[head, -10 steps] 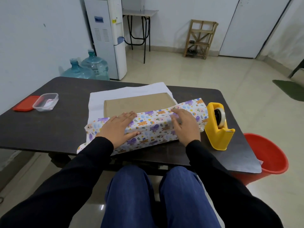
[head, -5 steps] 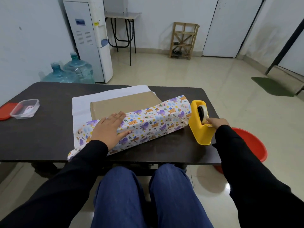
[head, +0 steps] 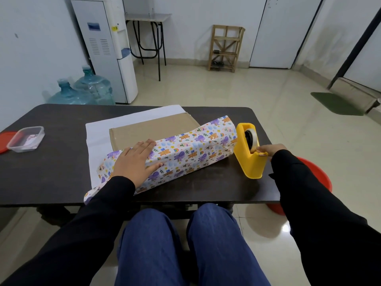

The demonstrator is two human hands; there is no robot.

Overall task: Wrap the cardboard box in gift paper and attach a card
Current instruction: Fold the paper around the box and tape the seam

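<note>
A flat brown cardboard box point(head: 152, 129) lies on the dark table point(head: 51, 162), on gift paper whose white underside point(head: 97, 133) shows at the left and back. The patterned near flap of the gift paper point(head: 189, 149) is folded up over the box's front edge. My left hand point(head: 134, 162) presses flat on that flap near its left end, fingers straight. My right hand point(head: 268, 150) is at the yellow tape dispenser point(head: 249, 162) just right of the box, its fingertips pinching the tape end at the cutter; most of the hand is hidden behind the dispenser and my sleeve.
A clear plastic container point(head: 26, 139) with a red lid point(head: 3, 141) beside it sits at the table's left edge. A red bucket point(head: 317, 178) stands on the floor right of the table. Water bottles point(head: 82, 89) and a dispenser point(head: 107, 48) stand behind.
My right hand left the patterned flap and moved right to the tape dispenser, where it now pinches the tape end. My left hand kept pressing the flap down.
</note>
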